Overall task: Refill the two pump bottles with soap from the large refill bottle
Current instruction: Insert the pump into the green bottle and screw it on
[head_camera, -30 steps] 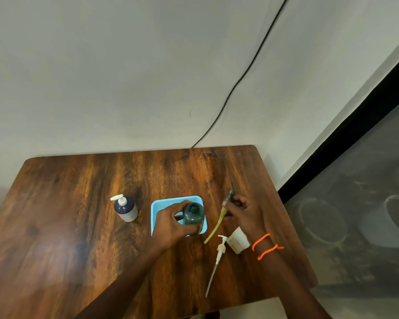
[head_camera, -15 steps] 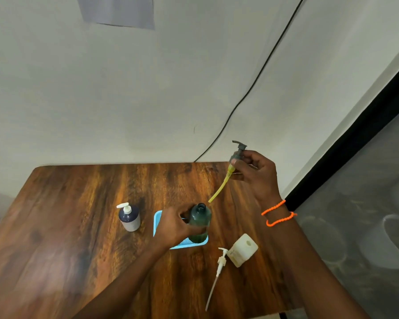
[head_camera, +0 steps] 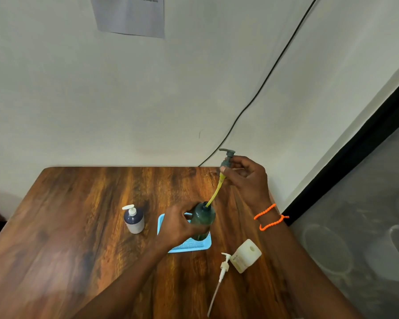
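Note:
A dark green bottle [head_camera: 203, 218] stands upright on a light blue tray [head_camera: 189, 246] in the middle of the wooden table [head_camera: 78, 226]. My left hand [head_camera: 179, 224] grips its side. My right hand [head_camera: 247, 178] holds a grey-green pump head [head_camera: 227, 158] above it, and the pump's yellow tube [head_camera: 214, 192] slants down with its tip in the bottle's mouth. A small cream bottle [head_camera: 247, 255] stands open to the right of the tray, with its white pump [head_camera: 224, 268] lying loose on the table beside it. A dark blue pump bottle [head_camera: 133, 219] with a white pump stands left of the tray.
The table's far edge meets a pale wall [head_camera: 148, 100]. A black cable [head_camera: 263, 81] runs down that wall to the table's back right corner. A sheet of paper [head_camera: 130, 14] hangs on the wall. Off the table's right edge lies a dark floor with round pots [head_camera: 327, 247].
My right hand has lifted the grey-green pump from the table up over the green bottle, and the yellow tube's tip has entered the bottle's mouth. The view has tilted upward.

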